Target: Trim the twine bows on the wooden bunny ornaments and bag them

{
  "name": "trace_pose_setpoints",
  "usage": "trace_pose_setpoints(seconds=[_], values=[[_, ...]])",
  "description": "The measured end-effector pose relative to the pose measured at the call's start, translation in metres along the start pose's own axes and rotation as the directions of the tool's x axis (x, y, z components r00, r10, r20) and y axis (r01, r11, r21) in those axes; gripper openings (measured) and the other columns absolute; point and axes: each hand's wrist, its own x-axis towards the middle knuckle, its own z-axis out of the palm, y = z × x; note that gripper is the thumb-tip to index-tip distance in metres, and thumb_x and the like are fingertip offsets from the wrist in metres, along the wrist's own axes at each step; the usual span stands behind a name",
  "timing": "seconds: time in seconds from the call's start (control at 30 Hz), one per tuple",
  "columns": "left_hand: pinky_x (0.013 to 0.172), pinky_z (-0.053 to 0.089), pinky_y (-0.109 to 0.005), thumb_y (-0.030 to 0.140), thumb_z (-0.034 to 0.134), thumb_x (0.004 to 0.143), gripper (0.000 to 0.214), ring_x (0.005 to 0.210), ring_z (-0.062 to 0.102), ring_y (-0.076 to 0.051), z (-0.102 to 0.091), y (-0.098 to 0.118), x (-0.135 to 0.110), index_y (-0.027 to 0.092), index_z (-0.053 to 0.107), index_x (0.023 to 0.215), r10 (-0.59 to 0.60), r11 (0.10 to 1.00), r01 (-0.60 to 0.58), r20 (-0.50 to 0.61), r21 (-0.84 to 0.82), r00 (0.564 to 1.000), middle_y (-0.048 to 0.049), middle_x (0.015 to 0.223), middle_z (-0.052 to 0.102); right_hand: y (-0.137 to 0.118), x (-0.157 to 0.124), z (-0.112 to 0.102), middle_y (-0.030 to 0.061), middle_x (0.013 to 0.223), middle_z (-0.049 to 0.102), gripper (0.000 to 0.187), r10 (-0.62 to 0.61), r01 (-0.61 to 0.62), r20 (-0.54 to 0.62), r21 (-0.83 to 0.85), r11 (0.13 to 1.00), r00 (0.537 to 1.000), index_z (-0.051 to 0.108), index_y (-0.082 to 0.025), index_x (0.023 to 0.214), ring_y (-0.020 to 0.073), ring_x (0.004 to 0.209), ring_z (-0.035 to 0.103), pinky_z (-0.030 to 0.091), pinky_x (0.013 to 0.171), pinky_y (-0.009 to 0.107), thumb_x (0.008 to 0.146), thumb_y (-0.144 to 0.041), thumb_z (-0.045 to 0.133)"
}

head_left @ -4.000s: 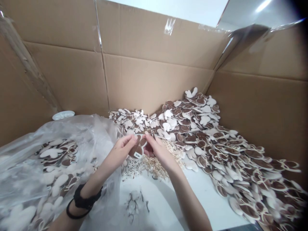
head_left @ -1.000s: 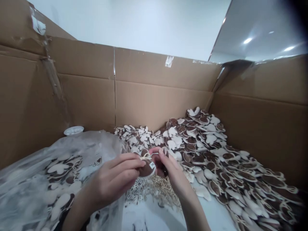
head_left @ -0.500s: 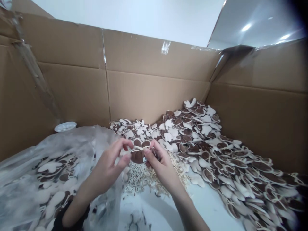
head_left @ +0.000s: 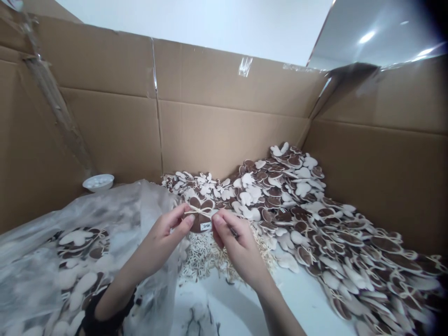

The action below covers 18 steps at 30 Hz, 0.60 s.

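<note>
A brown rabbit-head felt patch [head_left: 198,226] with a pale edge faces me at the centre, its two ears upward. Across it lies a thin cream cord bow [head_left: 200,211], and a small white label [head_left: 205,226] sits on its lower right. My left hand [head_left: 164,238] pinches the patch's left edge between thumb and finger, close to the bow's left end. At the right side, the thumb and fingers of my right hand [head_left: 241,247] are closed at the bow's right end. Beneath the hands lie small white pieces [head_left: 198,259] and loose cream cord bows [head_left: 227,262].
Finished-looking patches form a large pile [head_left: 336,247] at the right and back. A clear plastic bag [head_left: 140,205] with more patches covers the left. Near the back left stands a white bowl [head_left: 99,183]. Tall cardboard walls [head_left: 224,135] surround the white tabletop [head_left: 245,303].
The patch has shifted slightly left and turned to show its label more fully. My left hand has closed on its edge, and my right fingers have moved off its face to the bow's right end.
</note>
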Motion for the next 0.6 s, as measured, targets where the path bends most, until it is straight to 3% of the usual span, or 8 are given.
trace_pose_setpoints(seconds=[0.2, 0.3, 0.47, 0.6], values=[[0.066, 0.038, -0.026, 0.038, 0.041, 0.095, 0.023, 0.072, 0.047, -0.014, 0.005, 0.002, -0.002, 0.021, 0.048, 0.081, 0.045, 0.969, -0.028, -0.063, 0.246, 0.997, 0.0026, 0.076, 0.047, 0.006, 0.0, 0.003, -0.0039, 0.057, 0.037, 0.036, -0.073, 0.054, -0.094, -0.19, 0.98, 0.993, 0.039, -0.021, 0.065, 0.0123, 0.052, 0.035, 0.024, 0.052, 0.026, 0.097, -0.037, 0.038], [0.066, 0.038, -0.026, 0.038, 0.039, 0.095, 0.025, 0.072, 0.047, -0.014, 0.007, 0.003, -0.004, 0.021, 0.047, 0.079, 0.06, 0.953, -0.041, -0.055, 0.301, 0.997, 0.0023, 0.077, 0.047, 0.007, 0.003, 0.003, -0.0044, 0.057, 0.041, 0.03, -0.083, 0.048, -0.125, -0.259, 0.965, 0.989, 0.04, -0.021, 0.071, 0.0122, 0.052, 0.037, 0.025, 0.051, 0.025, 0.093, -0.04, 0.046], [0.073, 0.042, -0.029, 0.036, 0.037, 0.096, 0.025, 0.08, 0.052, -0.017, 0.009, 0.005, -0.003, 0.021, 0.055, 0.089, 0.024, 0.969, -0.022, -0.008, 0.244, 1.0, -0.0009, 0.086, 0.055, 0.011, 0.006, 0.004, -0.0052, 0.055, 0.041, 0.025, -0.16, 0.126, -0.073, -0.341, 0.931, 0.984, 0.038, -0.022, 0.073, 0.0117, 0.05, 0.036, 0.025, 0.05, 0.024, 0.091, -0.035, 0.049], [0.074, 0.047, -0.031, 0.04, 0.037, 0.094, 0.03, 0.079, 0.055, -0.018, 0.01, 0.001, -0.002, 0.02, 0.059, 0.086, -0.018, 0.988, 0.016, 0.01, 0.157, 1.0, -0.0021, 0.082, 0.058, 0.016, 0.009, 0.003, -0.0043, 0.058, 0.043, 0.027, -0.208, 0.193, -0.024, -0.286, 0.939, 0.978, 0.037, -0.021, 0.069, 0.0107, 0.051, 0.039, 0.028, 0.051, 0.023, 0.093, -0.03, 0.046]])
